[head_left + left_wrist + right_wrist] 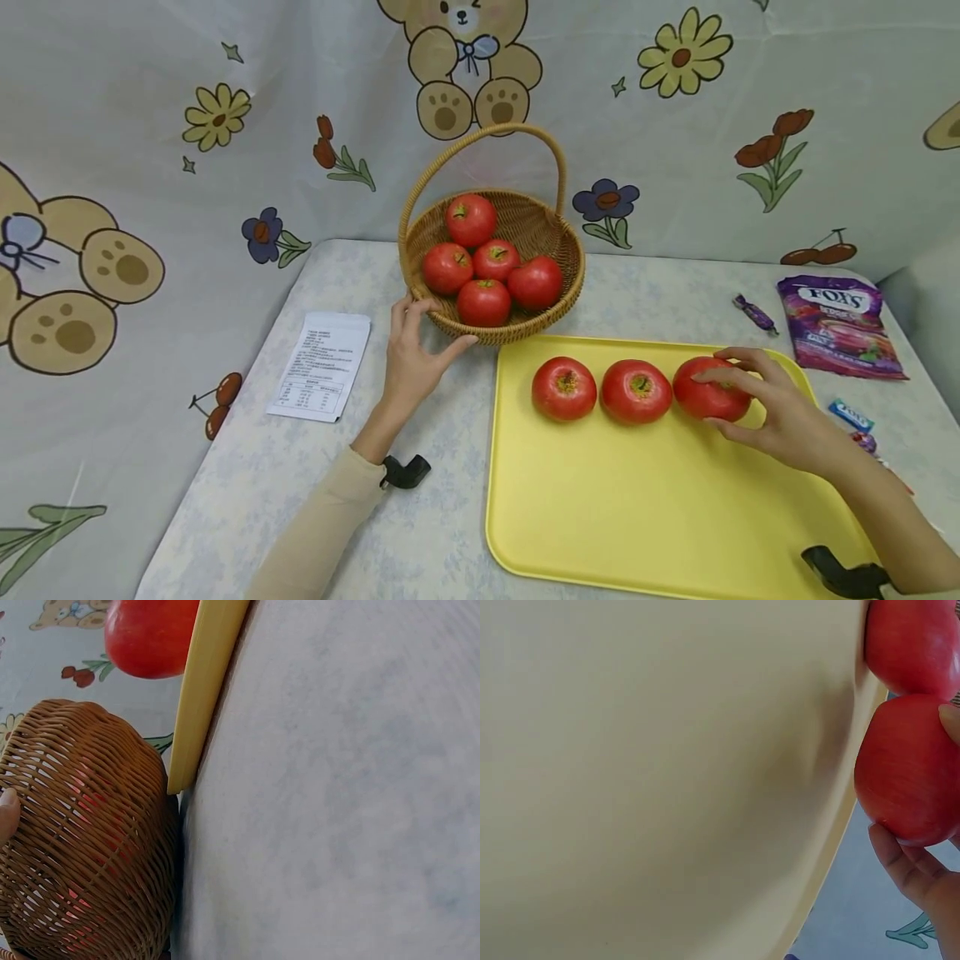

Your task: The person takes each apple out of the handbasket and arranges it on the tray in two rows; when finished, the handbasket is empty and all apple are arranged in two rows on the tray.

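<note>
Nearest the viewer lies the yellow tray on the pale desk, its near half bare; across its far half three red tomatoes sit in a row. The right hand rests on the tray's right side, its fingers curled over the rightmost tomato with the thumb below, grasping it; the right wrist view shows that tomato held between fingertip and thumb, just beside its neighbour. The middle tomato and the left tomato stand stem-scar up, close together, untouched.

Left of the tray, the left hand lies on the desk with its fingers relaxed and spread against the near-left wall of the wicker basket, thumb along the rim, touching rather than gripping; the left wrist view shows a fingertip on the woven wall, with the tray's edge just beside the basket. A printed paper slip lies left of that hand.

In the basket rest five more tomatoes, under the arched handle. To the right, beyond the tray, lie a purple candy bag and a few wrapped sweets; behind everything hangs a cloth backdrop printed with bears and flowers.
</note>
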Motion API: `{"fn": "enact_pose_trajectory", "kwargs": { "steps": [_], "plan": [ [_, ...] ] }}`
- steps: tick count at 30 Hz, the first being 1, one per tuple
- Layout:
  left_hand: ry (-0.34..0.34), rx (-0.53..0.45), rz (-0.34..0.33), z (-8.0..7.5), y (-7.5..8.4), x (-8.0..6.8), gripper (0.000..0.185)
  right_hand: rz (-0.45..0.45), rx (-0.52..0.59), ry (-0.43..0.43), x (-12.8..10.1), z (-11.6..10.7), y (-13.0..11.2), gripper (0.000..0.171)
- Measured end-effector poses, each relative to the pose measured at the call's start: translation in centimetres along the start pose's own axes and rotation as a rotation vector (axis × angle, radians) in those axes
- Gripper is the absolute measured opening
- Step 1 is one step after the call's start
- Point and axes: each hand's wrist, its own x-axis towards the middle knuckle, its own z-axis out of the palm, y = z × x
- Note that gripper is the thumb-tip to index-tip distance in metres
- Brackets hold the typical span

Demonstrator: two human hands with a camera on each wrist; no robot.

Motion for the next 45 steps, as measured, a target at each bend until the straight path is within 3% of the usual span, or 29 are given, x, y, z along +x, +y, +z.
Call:
{"fn": "enact_pose_trajectory", "kwargs": {
  "steps": [18,33,41,45],
  "plan": [
    [-0.005,-0.009,-0.024,-0.2,0.0,-0.2,0.063,-0.061,-0.024,0.003,-0.4,1.3,-0.2,0.071],
    [0.002,-0.009,-0.033,-0.3,-0.1,-0.3,0.065,0.005,-0.069,-0.060,-0.3,1.2,-0.4,0.074],
    [-0.003,-0.013,-0.016,-0.1,-0.1,-0.2,0.062,0.079,-0.027,-0.110,-0.2,0.1,-1.0,0.075],
    [-0.004,-0.007,-0.013,0.0,0.0,-0.1,0.063,0.055,-0.004,-0.088,1.1,-1.1,-1.3,0.073]
  ]
}}
